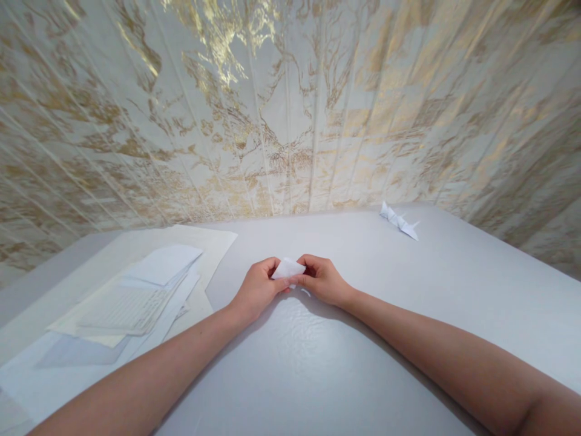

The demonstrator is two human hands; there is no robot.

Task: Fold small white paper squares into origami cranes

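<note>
White table, handwritten sheet, writing illegible

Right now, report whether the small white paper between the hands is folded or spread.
Folded: the small white paper shows as a compact, pointed shape with straight creased edges.

A small white piece of paper, folded into a flat, roughly diamond shape with pointed corners, is sitting pinched between the left hand and the right hand. It is being held just above the pale surface, near its middle, its side corners partly disappearing under the fingers.
</note>
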